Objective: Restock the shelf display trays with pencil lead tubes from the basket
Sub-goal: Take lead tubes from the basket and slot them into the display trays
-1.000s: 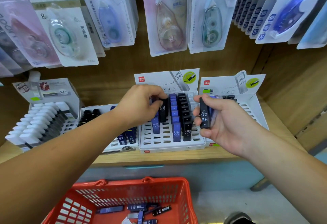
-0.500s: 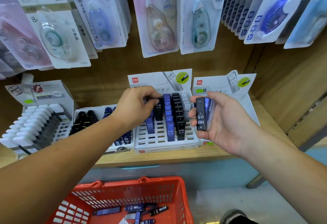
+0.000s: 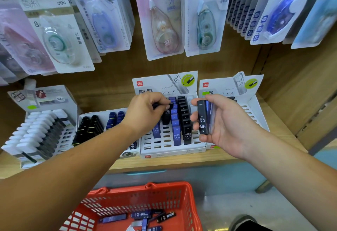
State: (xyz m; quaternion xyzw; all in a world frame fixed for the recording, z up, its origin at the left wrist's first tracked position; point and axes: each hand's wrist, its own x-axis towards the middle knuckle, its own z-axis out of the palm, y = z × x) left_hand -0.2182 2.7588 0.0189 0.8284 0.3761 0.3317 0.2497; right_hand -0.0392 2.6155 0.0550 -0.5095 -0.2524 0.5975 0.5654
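The bottom edge cuts off the red basket (image 3: 164, 188).

Location: stationery shop, retail aisle, where I stand. Evidence:
- Carded correction-tape packs (image 3: 164, 21) hang in overlapping rows above.
- A wooden shelf (image 3: 182, 162) carries branded cardboard display trays (image 3: 173, 150) of lead tubes (image 3: 176, 136) marked HB 0.5.
- A red plastic shopping basket (image 3: 189, 203) sits below me with loose tubes inside.
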